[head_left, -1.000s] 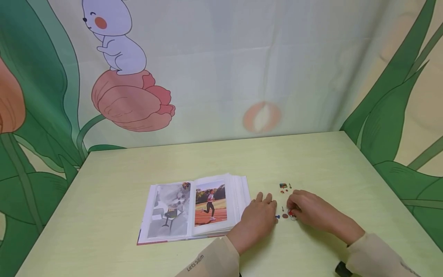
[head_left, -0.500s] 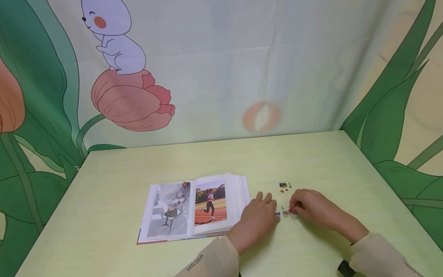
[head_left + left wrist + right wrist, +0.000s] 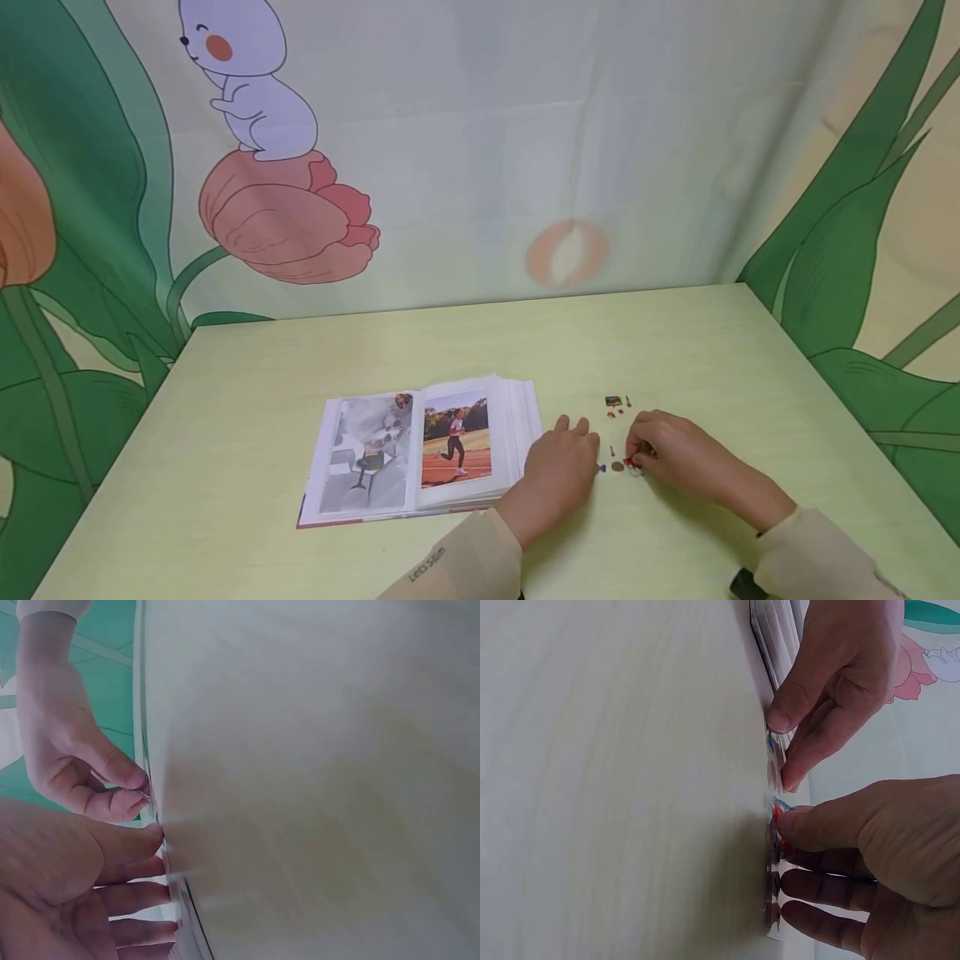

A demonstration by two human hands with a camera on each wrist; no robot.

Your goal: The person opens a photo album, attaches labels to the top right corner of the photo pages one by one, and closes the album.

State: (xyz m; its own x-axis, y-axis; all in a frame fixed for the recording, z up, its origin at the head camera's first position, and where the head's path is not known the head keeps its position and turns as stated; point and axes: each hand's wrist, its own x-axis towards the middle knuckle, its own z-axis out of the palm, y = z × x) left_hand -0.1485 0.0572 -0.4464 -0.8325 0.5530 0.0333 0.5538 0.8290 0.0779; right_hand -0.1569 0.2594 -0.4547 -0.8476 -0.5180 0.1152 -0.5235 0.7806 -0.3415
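Small coloured stickers on what looks like a thin clear sheet lie between my two hands. My left hand rests flat at the sheet's left side, fingers extended beside the photo album. My right hand pinches the edge of a red sticker between thumb and forefinger; in the right wrist view the red shows under the thumb tip. A brown oval sticker and a blue one lie between the hands. Farther up are a dark rectangular sticker and several tiny red ones.
The open photo album lies left of my left hand, showing a runner photo and a grey picture. A black object sits at the right sleeve. A printed curtain hangs behind the table.
Half a second ago the near stickers sat slightly higher, as if the sheet were raised; now they are lower again. My right hand shifts slightly while keeping its pinch. The left hand stays nearly still.
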